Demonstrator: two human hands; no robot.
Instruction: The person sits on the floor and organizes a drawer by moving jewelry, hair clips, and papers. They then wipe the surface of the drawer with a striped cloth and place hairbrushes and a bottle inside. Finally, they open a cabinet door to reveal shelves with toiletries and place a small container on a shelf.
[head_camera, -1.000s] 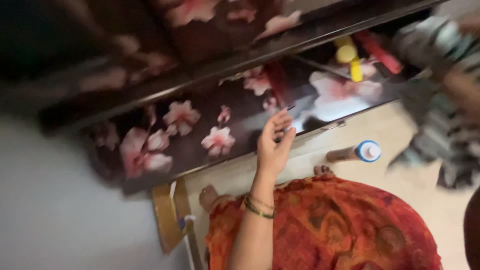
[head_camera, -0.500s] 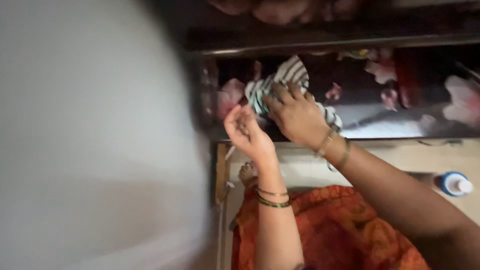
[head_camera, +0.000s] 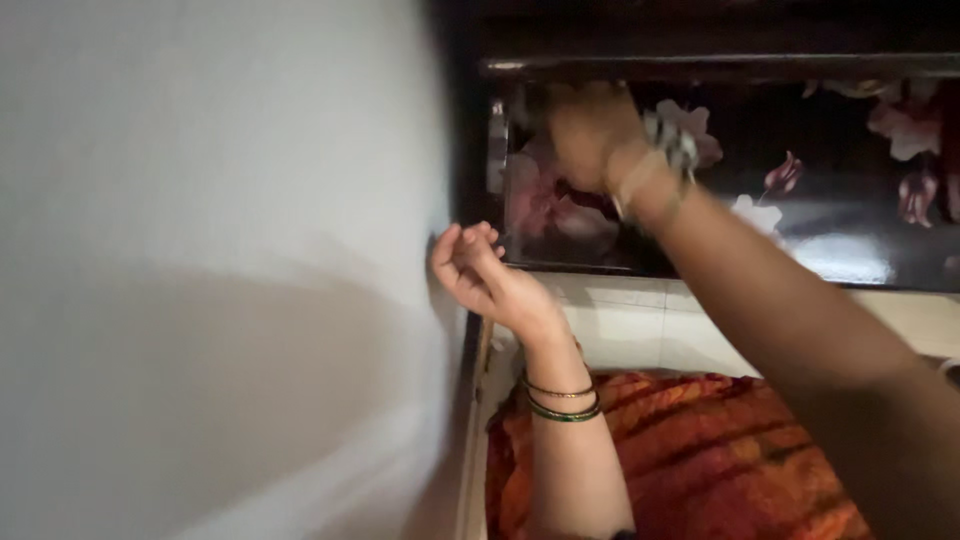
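We're indoors, in a home, by the look of it a bedroom or storage corner. Just beyond the fingers (head_camera: 470, 245) of the left hand sits a dark glossy cabinet front (head_camera: 800, 200) printed with pink flowers, the kind of furniture found in a household wardrobe or bed box. To the left of those fingers runs a plain pale wall (head_camera: 200, 270). Below the fingers there's a light tiled floor (head_camera: 640, 325), and an orange patterned garment (head_camera: 700, 450) spreads over the person's lap, everyday house wear, close to the floor.
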